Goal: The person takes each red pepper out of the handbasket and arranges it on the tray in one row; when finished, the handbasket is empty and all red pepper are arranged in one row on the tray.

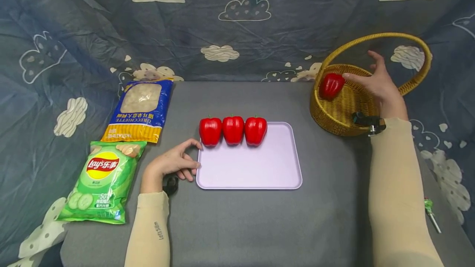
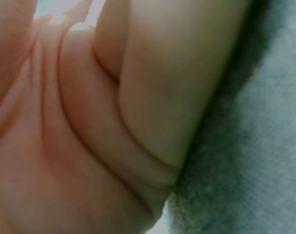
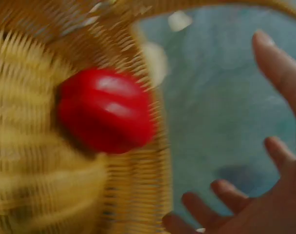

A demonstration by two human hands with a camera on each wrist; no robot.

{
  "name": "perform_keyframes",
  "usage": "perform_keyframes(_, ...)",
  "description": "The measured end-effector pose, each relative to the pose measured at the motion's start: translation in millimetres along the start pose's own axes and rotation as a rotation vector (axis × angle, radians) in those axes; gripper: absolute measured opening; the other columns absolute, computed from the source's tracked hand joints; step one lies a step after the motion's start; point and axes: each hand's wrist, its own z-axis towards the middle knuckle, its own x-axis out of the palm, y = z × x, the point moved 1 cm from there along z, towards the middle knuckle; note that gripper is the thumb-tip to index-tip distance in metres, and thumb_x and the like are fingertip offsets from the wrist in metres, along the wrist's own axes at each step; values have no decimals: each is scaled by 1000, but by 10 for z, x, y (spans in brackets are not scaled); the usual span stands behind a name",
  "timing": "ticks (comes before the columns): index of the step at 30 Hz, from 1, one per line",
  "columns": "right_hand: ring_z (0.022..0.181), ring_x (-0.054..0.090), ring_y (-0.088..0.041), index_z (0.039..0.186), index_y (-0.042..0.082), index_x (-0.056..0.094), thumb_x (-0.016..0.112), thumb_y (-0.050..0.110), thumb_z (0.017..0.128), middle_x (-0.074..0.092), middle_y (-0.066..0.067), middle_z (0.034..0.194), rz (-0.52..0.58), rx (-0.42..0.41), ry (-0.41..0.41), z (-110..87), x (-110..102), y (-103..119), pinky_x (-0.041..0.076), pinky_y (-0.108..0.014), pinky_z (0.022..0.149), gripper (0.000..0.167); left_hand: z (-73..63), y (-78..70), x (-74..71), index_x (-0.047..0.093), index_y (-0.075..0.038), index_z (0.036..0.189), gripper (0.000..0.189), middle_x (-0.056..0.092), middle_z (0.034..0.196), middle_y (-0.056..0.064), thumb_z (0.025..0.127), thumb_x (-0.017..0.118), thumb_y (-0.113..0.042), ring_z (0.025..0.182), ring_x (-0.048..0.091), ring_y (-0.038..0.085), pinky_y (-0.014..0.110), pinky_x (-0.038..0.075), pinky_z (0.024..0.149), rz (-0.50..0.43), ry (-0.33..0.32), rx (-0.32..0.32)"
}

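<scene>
At the left edge of the pale lilac tray (image 1: 246, 172), my left hand (image 1: 174, 162) holds the rim, its index fingertip and thumb set apart along it. Curled fingers (image 2: 153, 87) fill much of the left wrist view. Three red bell peppers (image 1: 233, 130) stand in a row along the tray's far left side. My right hand (image 1: 382, 85) is over the wicker basket (image 1: 328, 116), fingers spread and holding nothing. Inside the basket, against its left wall, lies another red bell pepper (image 3: 106, 111). The right wrist view shows a gap between that pepper and my fingers.
The basket's tall arched handle (image 1: 375, 36) rises around my right hand. On the left lie a blue and yellow orecchiette pasta bag (image 1: 139, 108) and a green Lay's chip bag (image 1: 104, 180). A green-wrapped lollipop (image 1: 429, 209) is at the right, beside my right sleeve. Cloud-print cloth hangs behind.
</scene>
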Motion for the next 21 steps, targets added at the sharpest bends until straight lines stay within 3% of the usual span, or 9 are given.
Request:
perform_keyframes(7,166,-7,-43,165,47,-13,76,51,94,-17,-15,178,10,-29,70,380,136,-325,6,-63,134,114,12,20,-5,42,-21,144,58,78,84,9,98,78,-22,65,77,23,30,62,58,-5,-2,-5)
perform_keyframes(11,165,1,-45,165,47,-14,75,52,94,-15,-15,178,7,-25,96,482,198,-447,23,-59,132,114,25,25,-2,44,-24,142,56,78,84,10,98,78,-22,65,77,23,30,61,57,-11,-6,-14)
perform_keyframes(14,161,12,-45,165,49,-13,73,51,96,-12,-16,178,13,-14,121,524,235,-497,52,-43,114,111,25,27,2,44,-25,141,55,78,85,10,98,78,-22,65,78,24,30,62,57,-17,-8,-20)
perform_keyframes(16,156,20,-44,165,49,-12,73,50,96,-9,-17,178,9,-13,132,541,257,-508,59,-30,98,109,21,26,4,45,-26,141,55,78,85,10,97,78,-22,66,78,25,30,62,57,-19,-10,-23)
perform_keyframes(18,146,35,-39,165,50,-10,74,49,96,-7,-18,178,11,-15,144,551,276,-507,61,-28,91,109,13,26,1,45,-26,141,55,78,85,10,98,78,-22,66,78,25,30,62,57,-17,-11,-22)
perform_keyframes(21,115,62,-25,165,49,-10,74,51,96,-4,-19,178,-5,-5,161,533,278,-500,55,-41,112,109,12,23,3,45,-26,141,55,78,85,11,98,77,-22,66,78,25,30,62,57,-15,-13,-25)
